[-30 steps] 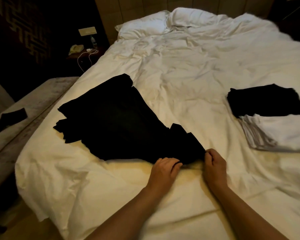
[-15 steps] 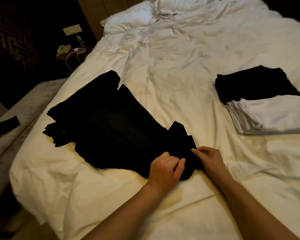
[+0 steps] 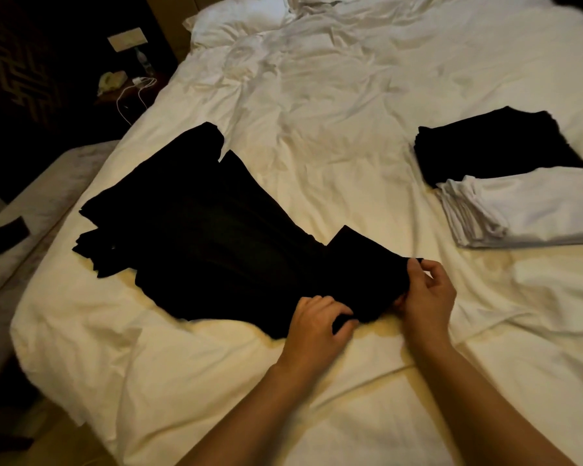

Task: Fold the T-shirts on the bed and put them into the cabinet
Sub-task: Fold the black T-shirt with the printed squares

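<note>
While our left hand and right hand pinch its near-right end, the long black cotton T-shirt stretches away far-left from both grips.

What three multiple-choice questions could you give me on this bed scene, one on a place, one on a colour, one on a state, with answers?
1. Where is the folded white stack?
A. on the pillow
B. right side of the bed, in front of the folded black stack
C. on the floor

2. What colour is the shirt being handled?
A. black
B. red
C. white

3. What are the hands doing?
A. both gripping the shirt's near end
B. both flat on the sheet
C. lifting a pillow

Answers: B, it lies at the right, overlapping the black stack's near edge; A, the spread shirt is black; A, the left hand and right hand curl round the fabric.
</note>
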Demonstrator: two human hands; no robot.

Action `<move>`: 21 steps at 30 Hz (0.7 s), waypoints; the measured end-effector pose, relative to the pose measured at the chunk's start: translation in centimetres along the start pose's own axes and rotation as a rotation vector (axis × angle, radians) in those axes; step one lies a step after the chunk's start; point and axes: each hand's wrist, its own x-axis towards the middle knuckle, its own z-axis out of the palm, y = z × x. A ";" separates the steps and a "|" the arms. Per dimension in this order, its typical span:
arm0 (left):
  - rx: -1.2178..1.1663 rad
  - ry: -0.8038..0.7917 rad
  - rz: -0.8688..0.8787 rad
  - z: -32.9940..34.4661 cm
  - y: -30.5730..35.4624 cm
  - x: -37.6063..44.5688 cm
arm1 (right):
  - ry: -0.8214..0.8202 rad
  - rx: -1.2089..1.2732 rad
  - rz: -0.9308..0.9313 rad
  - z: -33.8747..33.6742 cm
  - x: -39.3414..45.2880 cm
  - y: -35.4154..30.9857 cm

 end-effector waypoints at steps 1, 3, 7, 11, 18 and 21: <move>-0.037 0.041 -0.020 -0.1 0.2 -0.1 | 0.015 0.011 0.014 0.0 0.0 -0.1; -0.126 0.083 -0.069 -0.9 0.5 0.0 | 0.034 -0.038 -0.009 -0.1 -0.1 0.0; -0.134 -0.047 -0.118 -2.9 0.0 0.2 | -0.006 -0.358 -0.285 -0.3 -1.9 -0.4; -0.038 -0.067 -0.121 -3.5 -1.7 -1.6 | -0.226 -0.474 -0.600 0.9 -4.8 -0.2; -0.049 -0.040 -0.164 -4.8 -5.3 -5.4 | -0.822 -0.774 -0.728 2.9 -9.2 3.9; -0.047 -0.082 -0.217 -5.9 -6.5 -6.1 | -0.853 -1.036 -0.825 3.7 -10.4 5.5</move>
